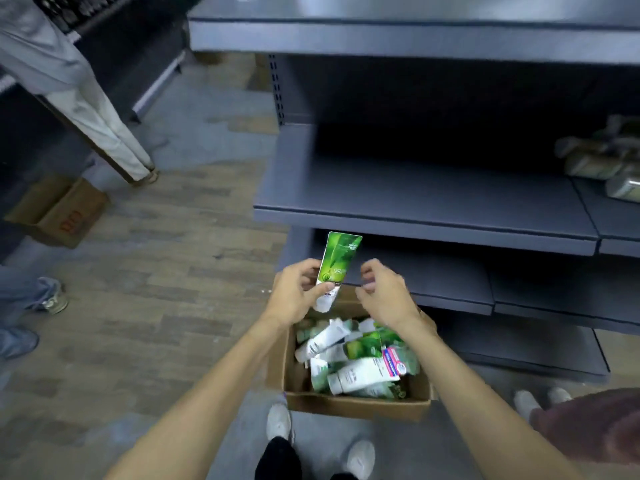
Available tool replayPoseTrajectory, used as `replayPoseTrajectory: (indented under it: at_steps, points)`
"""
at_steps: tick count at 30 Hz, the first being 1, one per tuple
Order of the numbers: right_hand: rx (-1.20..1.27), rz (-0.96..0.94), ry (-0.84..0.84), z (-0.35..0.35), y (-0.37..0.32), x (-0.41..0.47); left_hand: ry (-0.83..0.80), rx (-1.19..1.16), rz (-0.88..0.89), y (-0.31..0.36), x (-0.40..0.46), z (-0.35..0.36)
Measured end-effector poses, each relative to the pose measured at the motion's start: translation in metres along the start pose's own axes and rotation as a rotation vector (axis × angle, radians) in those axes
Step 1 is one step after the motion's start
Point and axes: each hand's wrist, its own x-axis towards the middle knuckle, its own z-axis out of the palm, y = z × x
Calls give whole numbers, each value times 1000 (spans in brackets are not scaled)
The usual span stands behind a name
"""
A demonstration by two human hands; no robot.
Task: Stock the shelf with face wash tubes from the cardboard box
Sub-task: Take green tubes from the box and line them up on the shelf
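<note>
The left hand (294, 294) grips a green-and-white plastic face wash tube (336, 268) by its lower white part, thumb and fingers curled round it; the crimped green end points up, the cap end hangs down below the fingers. The tube sits above the far edge of an open brown cardboard box (353, 408) on the floor. The right hand (384, 294) hovers just right of the tube, fingers loosely curled, holding nothing, not touching the tube as far as the view shows. Below both hands' fingers the box holds a loose jumble of more green and white tubes (349, 358), lying at mixed angles, plus one with a pink-and-blue label. Beyond the fingertips stands a dark grey metal shelf unit (433, 206); its middle shelf is bare right ahead of the tube, with blurred packaged goods (609, 161) far to the right of the right hand. Under the forearms, the person's white shoes (278, 422) stand near the box. Well left of the left hand lies a second brown cardboard carton (59, 211) on the wood-pattern floor, and another person's legs in light trousers (104, 129) stand beyond it.
</note>
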Motion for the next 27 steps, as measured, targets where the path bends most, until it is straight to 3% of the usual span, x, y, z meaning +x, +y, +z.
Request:
replayPoseTrajectory:
  at_steps: [9,27]
  points:
    - [67,-243,267,-74,-149,39,58,-52,356,105,72,-124]
    - [20,-442,666,-205,-288,26,53,-154,776,279,124,-224]
